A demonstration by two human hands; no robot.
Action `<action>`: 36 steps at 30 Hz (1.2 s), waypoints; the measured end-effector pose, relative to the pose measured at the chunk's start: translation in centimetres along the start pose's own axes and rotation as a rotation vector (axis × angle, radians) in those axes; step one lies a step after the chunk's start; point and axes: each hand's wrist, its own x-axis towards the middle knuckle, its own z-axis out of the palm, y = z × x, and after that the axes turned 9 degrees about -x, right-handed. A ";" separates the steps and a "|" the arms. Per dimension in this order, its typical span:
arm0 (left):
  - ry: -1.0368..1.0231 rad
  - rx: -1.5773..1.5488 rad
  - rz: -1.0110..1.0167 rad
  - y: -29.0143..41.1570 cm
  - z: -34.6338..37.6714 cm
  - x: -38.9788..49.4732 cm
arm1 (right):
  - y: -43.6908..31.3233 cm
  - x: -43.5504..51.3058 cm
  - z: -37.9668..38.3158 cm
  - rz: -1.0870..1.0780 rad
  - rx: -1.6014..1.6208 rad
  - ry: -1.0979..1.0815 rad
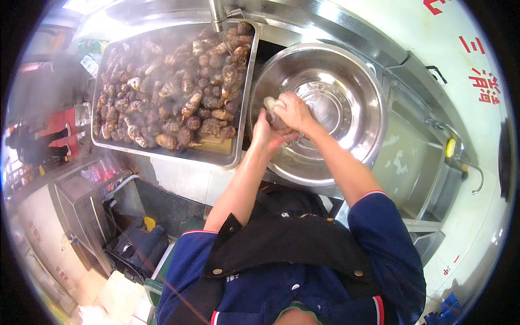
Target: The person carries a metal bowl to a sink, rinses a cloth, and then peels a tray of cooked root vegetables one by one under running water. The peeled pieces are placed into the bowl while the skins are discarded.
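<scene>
Both of my hands are over the left part of a large stainless steel basin [365, 134]. My right hand [293, 110] grips a wet, pale lump [269, 104] from above. Beneath it my left hand [268, 132] is cupped against the lump's underside, palm turned up. Fingers cover much of the lump, so I cannot tell exactly what it is. To the left, a deep rectangular metal tray [240, 152] holds a heap of brown, rough-skinned taro corms [187, 81], with steam or haze over them.
A metal faucet [218, 18] hangs over the tray's far edge, with a thin stream of water below it. Right of the basin is a steel sink [400, 158] with cloudy water and a curved tap [481, 178]. A dark container [138, 248] stands low on the left.
</scene>
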 end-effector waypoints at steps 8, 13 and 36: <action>-0.229 -0.161 -0.103 -0.3 2.5 1.6 | -4.5 -2.0 -6.6 0.288 0.820 0.076; 0.010 0.774 0.742 -2.5 5.9 0.8 | -1.7 0.2 -6.8 0.483 1.058 0.326; -0.590 0.775 -0.023 -0.7 10.8 -5.5 | -0.7 -2.2 -11.4 0.116 1.226 0.021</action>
